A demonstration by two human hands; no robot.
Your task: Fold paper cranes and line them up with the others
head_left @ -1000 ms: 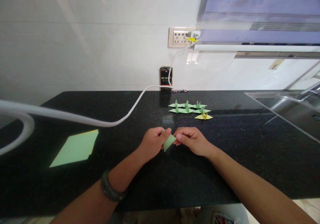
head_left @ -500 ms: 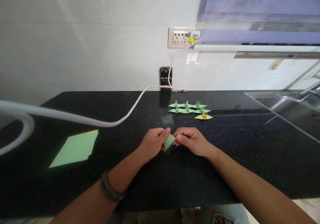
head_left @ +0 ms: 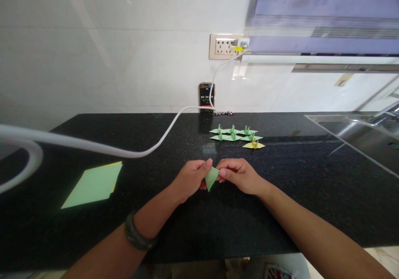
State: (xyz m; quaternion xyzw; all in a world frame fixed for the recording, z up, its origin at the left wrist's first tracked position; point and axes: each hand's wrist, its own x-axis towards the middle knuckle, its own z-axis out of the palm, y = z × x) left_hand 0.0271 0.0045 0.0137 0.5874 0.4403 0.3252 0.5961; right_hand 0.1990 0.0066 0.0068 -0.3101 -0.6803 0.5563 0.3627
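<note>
Between my two hands is a small folded piece of green paper (head_left: pixel 212 178), held just above the dark countertop. My left hand (head_left: pixel 190 180) pinches its left side, thumb on top. At its right corner, the thumb and fingertips of my right hand (head_left: pixel 238 175) grip the edge. Beyond the hands stand several green paper cranes (head_left: pixel 233 135) in two rows, with one yellow paper crane (head_left: pixel 254 145) in front of them on the right. A stack of green and yellow paper sheets (head_left: pixel 92 186) lies to the left.
A white cable (head_left: pixel 137 154) arcs across the left side toward a wall socket (head_left: pixel 222 46). A phone (head_left: pixel 206 98) showing a timer leans against the tiled wall. At the right is a metal sink (head_left: pixel 368 137) set into the black countertop (head_left: pixel 149 225).
The folded green paper has tilted slightly, its lower tip shifting a little to the right. Both hands keep nearly the same place and grip.
</note>
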